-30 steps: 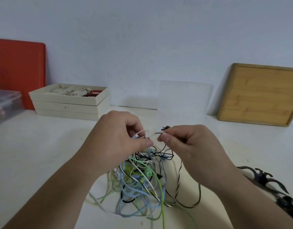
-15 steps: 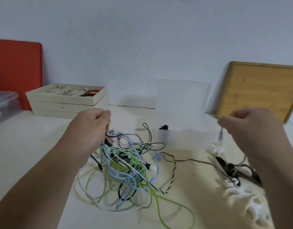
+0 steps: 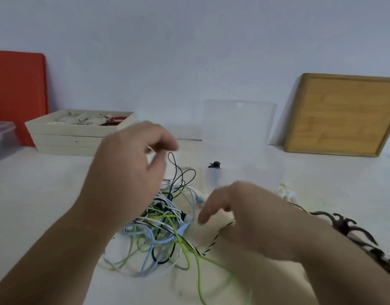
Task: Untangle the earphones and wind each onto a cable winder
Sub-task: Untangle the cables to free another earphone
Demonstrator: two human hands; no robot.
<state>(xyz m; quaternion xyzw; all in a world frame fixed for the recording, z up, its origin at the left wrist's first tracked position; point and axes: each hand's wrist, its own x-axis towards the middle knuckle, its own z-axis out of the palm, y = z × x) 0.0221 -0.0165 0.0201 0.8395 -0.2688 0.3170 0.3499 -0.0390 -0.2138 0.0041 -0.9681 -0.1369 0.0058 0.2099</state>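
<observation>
Where the frame cuts it off at the 9 o'clock edge, a clear plastic box [image 3: 1, 139] sits on the white table [image 3: 35, 194] in front of a red board [image 3: 18, 89] propped against the wall. To its right, cream trays [image 3: 79, 135] stand stacked, the small items inside the top one too blurred to identify.

The left hand [image 3: 128, 172] hovers above the tangle of earphones [image 3: 163, 227], which lies at the centre of the table, slightly toward 7 o'clock. Its fingers are curled, thumb near forefinger, with a pale strand showing at the fingertips; motion blur makes it impossible to tell whether the hand pinches that strand. The forearm hides the left part of the pile. Green, light blue, white and black cords cross in the heap, and a thin black loop rises toward 12 o'clock.

A clear container [image 3: 238, 139] stands behind the pile, with a small dark piece [image 3: 215, 165] at its base, its nature unclear.

The right hand [image 3: 251, 219] is low over the table, fingers bent downward. A black-and-white braided cord [image 3: 211, 246] runs up from the tangle into its underside; the grip itself is hidden.

At 3 o'clock, a white cable winder [image 3: 287, 192] shows partly behind the hand, and dark cable winders [image 3: 348, 227] trail off the right edge behind the wrist. A wooden board [image 3: 343, 115] leans on the wall at 2 o'clock.
</observation>
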